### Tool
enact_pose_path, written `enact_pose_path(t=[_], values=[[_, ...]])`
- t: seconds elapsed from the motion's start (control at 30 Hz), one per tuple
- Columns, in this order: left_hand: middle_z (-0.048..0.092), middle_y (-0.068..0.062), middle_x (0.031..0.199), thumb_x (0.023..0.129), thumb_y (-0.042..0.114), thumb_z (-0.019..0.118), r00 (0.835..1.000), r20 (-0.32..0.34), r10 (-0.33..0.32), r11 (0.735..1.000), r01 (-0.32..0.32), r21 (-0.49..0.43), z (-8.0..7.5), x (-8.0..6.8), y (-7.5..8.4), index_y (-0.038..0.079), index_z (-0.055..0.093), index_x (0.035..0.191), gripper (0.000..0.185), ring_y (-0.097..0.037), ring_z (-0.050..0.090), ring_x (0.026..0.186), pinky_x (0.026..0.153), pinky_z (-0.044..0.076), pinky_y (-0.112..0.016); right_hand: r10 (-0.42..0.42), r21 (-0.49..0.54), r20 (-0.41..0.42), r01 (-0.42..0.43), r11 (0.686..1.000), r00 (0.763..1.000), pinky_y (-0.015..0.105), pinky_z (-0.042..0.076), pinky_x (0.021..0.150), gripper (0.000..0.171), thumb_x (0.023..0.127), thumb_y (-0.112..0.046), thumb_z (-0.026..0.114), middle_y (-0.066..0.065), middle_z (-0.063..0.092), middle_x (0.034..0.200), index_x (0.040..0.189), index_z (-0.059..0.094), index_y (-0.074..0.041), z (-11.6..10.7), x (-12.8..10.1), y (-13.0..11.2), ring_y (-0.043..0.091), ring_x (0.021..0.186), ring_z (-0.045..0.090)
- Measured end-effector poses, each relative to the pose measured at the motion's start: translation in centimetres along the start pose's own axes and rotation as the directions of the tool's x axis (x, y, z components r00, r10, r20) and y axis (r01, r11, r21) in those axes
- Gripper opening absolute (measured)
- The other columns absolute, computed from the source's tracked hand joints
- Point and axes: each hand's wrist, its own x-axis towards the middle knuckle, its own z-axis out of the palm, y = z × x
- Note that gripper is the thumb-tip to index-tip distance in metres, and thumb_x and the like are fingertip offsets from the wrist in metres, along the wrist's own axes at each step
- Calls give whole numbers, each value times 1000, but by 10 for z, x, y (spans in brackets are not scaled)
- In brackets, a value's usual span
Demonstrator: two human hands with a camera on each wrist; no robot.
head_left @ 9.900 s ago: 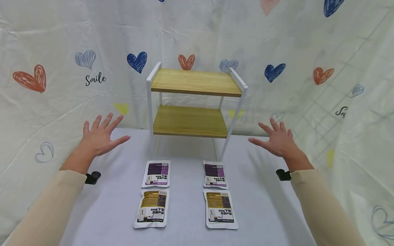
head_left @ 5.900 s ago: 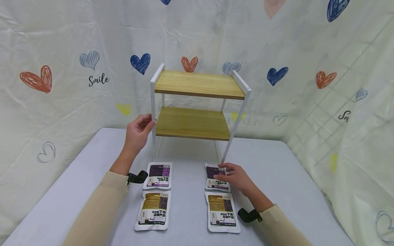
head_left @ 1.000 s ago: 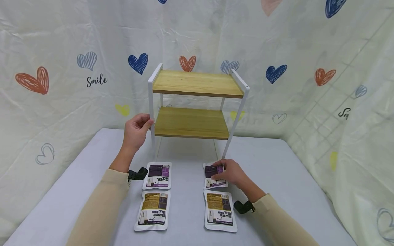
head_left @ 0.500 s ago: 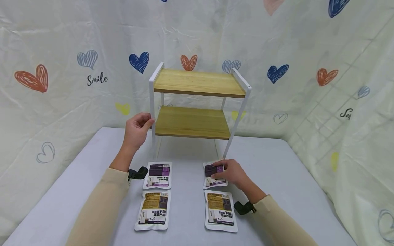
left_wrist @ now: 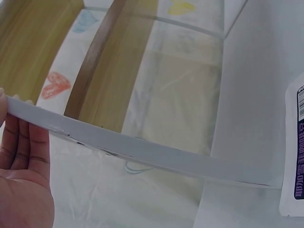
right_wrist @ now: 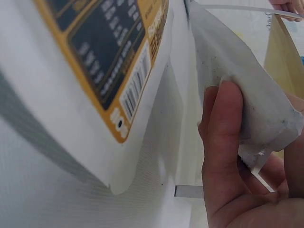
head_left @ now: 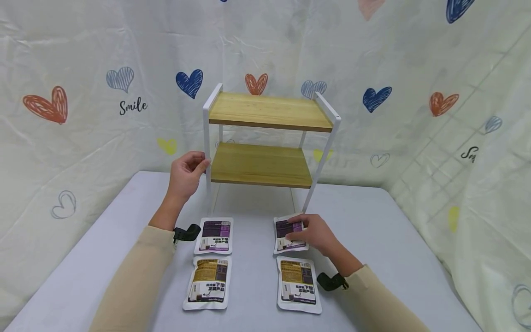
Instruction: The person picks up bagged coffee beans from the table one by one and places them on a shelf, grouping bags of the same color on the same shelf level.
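My left hand [head_left: 185,177] grips the left front leg of a two-tier shelf rack [head_left: 269,110] with white legs and wooden boards. The left wrist view shows the fingers [left_wrist: 26,142] behind that white leg [left_wrist: 142,149]. My right hand [head_left: 317,233] pinches a white pouch with a purple label [head_left: 284,230] by its right side, thumb on one face and fingers on the other. In the right wrist view this pouch [right_wrist: 223,52] appears bent and tilted between the fingers. Part of its label is hidden by the hand.
Left of it lies a matching purple-labelled pouch [head_left: 215,236]. Nearer the front lie two yellow-labelled pouches, one left [head_left: 207,283] and one right [head_left: 297,286]. The rack stands on a white-covered table [head_left: 253,304] before a heart-print curtain [head_left: 274,46].
Both hands were spread open above the table; the left then took hold of the rack leg and the right reached the purple-labelled pouch and pinched it. The last second shows hardly any movement.
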Motion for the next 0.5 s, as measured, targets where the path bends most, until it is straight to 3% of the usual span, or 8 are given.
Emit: enact_pose_path(t=[0.13, 0.5], values=[[67, -18, 100, 98, 20, 70, 1000, 7, -5, 1000, 5, 3, 1, 0, 1, 0, 71, 115, 26, -18, 60, 81, 72, 54, -14, -7, 20, 4, 7, 1000, 1000, 29, 59, 76, 41, 80, -20, 88, 11, 69, 118, 119, 77, -18, -2, -2, 0, 23, 97, 64], [68, -15, 100, 98, 23, 70, 1000, 12, -14, 1000, 14, 20, -2, 0, 3, 1, 71, 115, 28, -13, 61, 80, 75, 55, -15, -33, 59, 21, 32, 998, 999, 30, 59, 78, 43, 83, -21, 86, 11, 67, 126, 124, 75, -20, -9, -6, -3, 22, 100, 64]])
